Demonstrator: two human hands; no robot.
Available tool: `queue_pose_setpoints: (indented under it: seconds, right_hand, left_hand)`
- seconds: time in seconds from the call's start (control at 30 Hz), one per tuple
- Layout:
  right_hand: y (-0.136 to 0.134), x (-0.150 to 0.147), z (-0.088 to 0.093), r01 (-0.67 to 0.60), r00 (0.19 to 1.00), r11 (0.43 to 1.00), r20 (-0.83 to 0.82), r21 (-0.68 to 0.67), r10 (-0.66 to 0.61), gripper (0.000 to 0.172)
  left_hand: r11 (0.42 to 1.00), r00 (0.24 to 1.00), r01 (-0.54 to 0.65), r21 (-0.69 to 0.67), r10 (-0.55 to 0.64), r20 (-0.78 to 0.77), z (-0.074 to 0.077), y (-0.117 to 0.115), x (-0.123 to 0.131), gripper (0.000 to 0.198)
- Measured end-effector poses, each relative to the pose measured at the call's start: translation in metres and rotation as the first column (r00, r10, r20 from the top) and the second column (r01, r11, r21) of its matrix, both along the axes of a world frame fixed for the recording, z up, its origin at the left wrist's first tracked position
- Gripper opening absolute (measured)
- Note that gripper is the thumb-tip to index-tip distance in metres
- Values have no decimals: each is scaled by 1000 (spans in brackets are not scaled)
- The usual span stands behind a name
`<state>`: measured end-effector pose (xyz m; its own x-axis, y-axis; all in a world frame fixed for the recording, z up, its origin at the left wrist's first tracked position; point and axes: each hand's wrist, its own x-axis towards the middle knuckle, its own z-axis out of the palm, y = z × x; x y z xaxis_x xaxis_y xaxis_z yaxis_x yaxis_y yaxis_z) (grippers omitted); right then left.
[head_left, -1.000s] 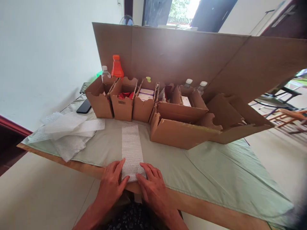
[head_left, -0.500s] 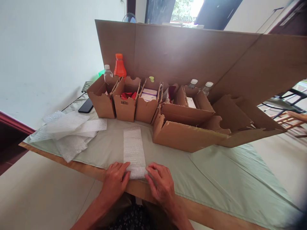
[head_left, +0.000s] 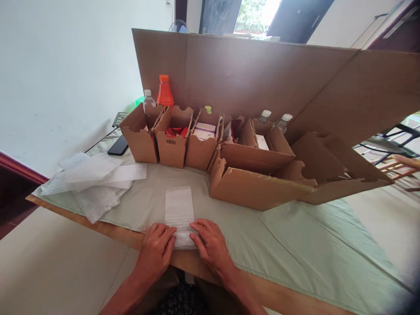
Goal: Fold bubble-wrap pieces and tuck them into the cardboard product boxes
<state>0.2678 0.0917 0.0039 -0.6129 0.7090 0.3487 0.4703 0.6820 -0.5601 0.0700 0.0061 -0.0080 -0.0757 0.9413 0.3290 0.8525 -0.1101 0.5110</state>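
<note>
A strip of bubble wrap (head_left: 179, 204) lies on the cloth in front of me, its near end folded over into a thicker flap at the table edge. My left hand (head_left: 155, 246) grips the left side of that folded end, thumb and fingers closed on it. On the opposite side, my right hand (head_left: 210, 245) holds the fold, its fingertips resting on top and the thumb near the front. Whether anything lies inside the fold, I cannot tell. More loose bubble wrap sheets (head_left: 95, 175) are piled to the left.
Several cardboard bins (head_left: 170, 151) stand in a row at the back, with a larger cardboard box (head_left: 256, 188) at right. A tall cardboard panel (head_left: 246, 74) rises behind them. Bottles, including an orange bottle (head_left: 165, 94), stand behind the bins. A black phone (head_left: 118, 145) lies at left.
The bubble wrap strip has been drawn toward me and its flat part looks shorter. My right hand has moved left, from the fold's right edge onto it; my left hand has barely shifted.
</note>
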Motion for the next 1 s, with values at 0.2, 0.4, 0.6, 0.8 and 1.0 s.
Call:
queue_pose_setpoints:
  seconds: [0.2, 0.4, 0.6, 0.8, 1.0]
  right_hand:
    - [-4, -2, -4, -113, 989, 987, 112, 115, 100, 33]
    - [3, -3, 1, -106, 990, 984, 80, -141, 118, 22]
    - [-1, -1, -3, 10, 999, 995, 38, 96, -13, 27]
    - [13, -16, -3, -10, 991, 1000, 134, -13, 12, 28]
    - [-11, -17, 23, -32, 998, 826, -66, -563, -6, 27]
  left_hand:
    - [995, 995, -96, 41, 97, -24, -5, 12, -4, 27]
    - [989, 993, 105, 100, -110, 44, 1, -2, -7, 28]
    - [999, 992, -35, -4, 35, 121, 0, 32, -9, 23]
    - [977, 911, -211, -30, 207, 357, -6, 16, -12, 35]
    - [954, -33, 97, -284, 289, 957, 15, -8, 21, 58]
